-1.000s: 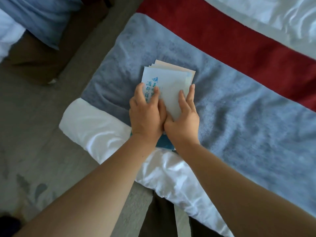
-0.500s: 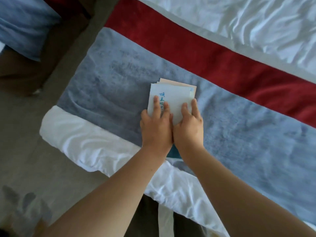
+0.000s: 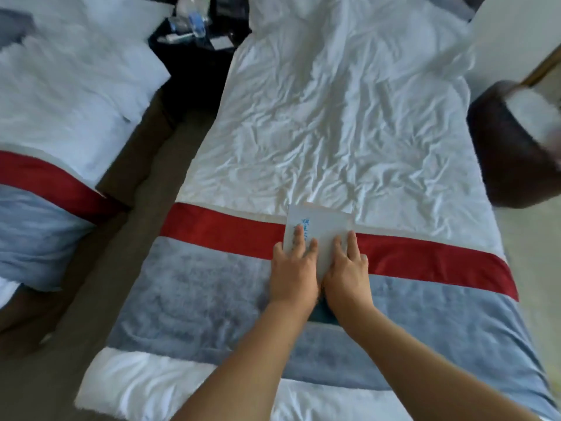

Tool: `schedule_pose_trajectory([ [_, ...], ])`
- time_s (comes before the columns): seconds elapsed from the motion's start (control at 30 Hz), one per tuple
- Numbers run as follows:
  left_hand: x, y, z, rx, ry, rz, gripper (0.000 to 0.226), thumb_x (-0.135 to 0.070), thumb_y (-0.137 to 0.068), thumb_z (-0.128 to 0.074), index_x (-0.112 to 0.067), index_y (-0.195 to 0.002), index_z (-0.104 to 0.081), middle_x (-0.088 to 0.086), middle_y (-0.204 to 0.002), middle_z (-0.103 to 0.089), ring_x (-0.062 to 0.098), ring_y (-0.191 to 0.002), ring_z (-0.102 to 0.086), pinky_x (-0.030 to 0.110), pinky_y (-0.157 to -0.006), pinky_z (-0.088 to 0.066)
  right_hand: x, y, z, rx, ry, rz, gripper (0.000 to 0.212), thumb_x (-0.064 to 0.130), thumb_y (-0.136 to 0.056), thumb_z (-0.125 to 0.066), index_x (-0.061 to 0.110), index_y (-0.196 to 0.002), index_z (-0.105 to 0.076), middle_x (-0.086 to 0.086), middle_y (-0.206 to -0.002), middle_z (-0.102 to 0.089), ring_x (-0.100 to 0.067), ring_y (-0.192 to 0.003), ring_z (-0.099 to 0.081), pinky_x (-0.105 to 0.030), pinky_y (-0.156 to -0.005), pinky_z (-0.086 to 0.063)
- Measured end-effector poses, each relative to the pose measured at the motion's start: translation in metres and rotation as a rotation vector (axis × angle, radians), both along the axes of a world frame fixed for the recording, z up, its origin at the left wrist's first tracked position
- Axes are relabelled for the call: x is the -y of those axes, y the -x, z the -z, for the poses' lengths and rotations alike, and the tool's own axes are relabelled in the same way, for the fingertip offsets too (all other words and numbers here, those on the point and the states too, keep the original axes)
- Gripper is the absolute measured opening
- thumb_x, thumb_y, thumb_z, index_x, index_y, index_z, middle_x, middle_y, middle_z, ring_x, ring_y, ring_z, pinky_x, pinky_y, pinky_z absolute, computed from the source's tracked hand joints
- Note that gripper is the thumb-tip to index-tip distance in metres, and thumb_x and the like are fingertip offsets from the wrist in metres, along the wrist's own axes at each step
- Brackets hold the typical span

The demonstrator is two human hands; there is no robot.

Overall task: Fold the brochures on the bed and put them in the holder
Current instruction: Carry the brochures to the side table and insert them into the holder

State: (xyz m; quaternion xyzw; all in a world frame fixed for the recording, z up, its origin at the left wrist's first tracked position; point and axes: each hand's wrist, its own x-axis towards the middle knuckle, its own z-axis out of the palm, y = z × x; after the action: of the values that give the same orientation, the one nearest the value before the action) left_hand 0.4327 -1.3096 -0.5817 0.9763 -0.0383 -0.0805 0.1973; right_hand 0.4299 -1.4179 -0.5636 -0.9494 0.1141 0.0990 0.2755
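A stack of pale folded brochures point(image 3: 329, 226) with blue lettering lies across the red band of the bed runner point(image 3: 224, 230). Its teal near end point(image 3: 323, 314) shows between my wrists. My left hand point(image 3: 296, 267) lies flat on the stack's left half with its fingers straight. Beside it, my right hand point(image 3: 346, 265) presses the right half the same way, thumbs close together. No holder is in view.
The bed point(image 3: 349, 117) has a wrinkled white sheet beyond the runner's grey band point(image 3: 188, 296). A second bed point(image 3: 60, 101) stands at the left across a narrow floor gap. A dark nightstand point(image 3: 197, 34) with bottles is at the back. A dark round chair point(image 3: 510, 147) sits at the right.
The camera has tilted up, showing the whole bed and room. The stack with both hands on it has slid forward, from the grey band onto the red band.
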Motion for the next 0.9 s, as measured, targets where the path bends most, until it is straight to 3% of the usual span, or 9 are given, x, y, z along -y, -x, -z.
schedule_pose_trajectory([
  [0.2, 0.023, -0.03, -0.124, 0.136, -0.012, 0.118, 0.06, -0.026, -0.1, -0.053, -0.022, -0.158, -0.036, 0.005, -0.171, -0.011, 0.043, -0.125, -0.037, 0.04, -0.112, -0.037, 0.03, -0.019, -0.121, 0.084, 0.026, 0.058, 0.072, 0.006, -0.094, -0.046, 0.013, -0.161, -0.019, -0.008, -0.169, 0.006, -0.036, -0.141, -0.022, -0.039, -0.117, -0.027],
  [0.37, 0.07, -0.045, -0.243, 0.269, -0.017, 0.256, 0.053, -0.025, -0.103, -0.046, -0.026, -0.155, -0.041, 0.004, -0.171, -0.016, 0.043, -0.125, -0.037, 0.039, -0.108, -0.039, 0.073, -0.015, -0.233, 0.21, 0.036, 0.187, 0.063, 0.016, -0.1, -0.041, 0.012, -0.16, -0.022, -0.011, -0.169, 0.001, -0.038, -0.146, -0.018, -0.042, -0.117, -0.026],
  [0.5, 0.122, -0.042, -0.323, 0.336, -0.01, 0.34, 0.047, -0.027, -0.106, -0.037, -0.03, -0.153, -0.044, 0.0, -0.17, -0.02, 0.041, -0.125, -0.038, 0.039, -0.107, -0.04, 0.121, 0.0, -0.312, 0.278, 0.094, 0.282, 0.056, 0.014, -0.095, -0.046, 0.006, -0.151, -0.038, -0.019, -0.165, -0.016, -0.042, -0.134, -0.036, -0.042, -0.112, -0.033],
  [0.63, 0.191, -0.023, -0.371, 0.381, 0.035, 0.452, 0.043, -0.031, -0.109, -0.035, -0.031, -0.149, -0.05, -0.001, -0.168, -0.027, 0.039, -0.126, -0.042, 0.04, -0.104, -0.045, 0.186, 0.033, -0.373, 0.33, 0.161, 0.379, 0.036, 0.02, -0.093, -0.054, 0.008, -0.127, -0.059, -0.016, -0.147, -0.038, -0.035, -0.112, -0.051, -0.04, -0.1, -0.044],
  [0.8, 0.308, 0.038, -0.414, 0.385, 0.105, 0.655, 0.033, -0.035, -0.108, -0.039, -0.029, -0.134, -0.058, 0.002, -0.165, -0.032, 0.038, -0.123, -0.045, 0.043, -0.104, -0.047, 0.291, 0.113, -0.423, 0.313, 0.348, 0.49, 0.041, 0.029, -0.102, -0.05, 0.008, -0.136, -0.054, -0.016, -0.146, -0.04, -0.03, -0.123, -0.047, -0.036, -0.103, -0.043],
  [0.9, 0.394, 0.09, -0.439, 0.463, 0.063, 0.859, 0.038, -0.034, -0.106, -0.045, -0.025, -0.142, -0.054, 0.009, -0.166, -0.03, 0.039, -0.137, -0.041, 0.045, -0.111, -0.036, 0.358, 0.182, -0.443, 0.285, 0.393, 0.638, 0.039, 0.026, -0.102, -0.049, 0.005, -0.134, -0.056, -0.02, -0.142, -0.045, -0.036, -0.126, -0.046, -0.04, -0.104, -0.041],
])
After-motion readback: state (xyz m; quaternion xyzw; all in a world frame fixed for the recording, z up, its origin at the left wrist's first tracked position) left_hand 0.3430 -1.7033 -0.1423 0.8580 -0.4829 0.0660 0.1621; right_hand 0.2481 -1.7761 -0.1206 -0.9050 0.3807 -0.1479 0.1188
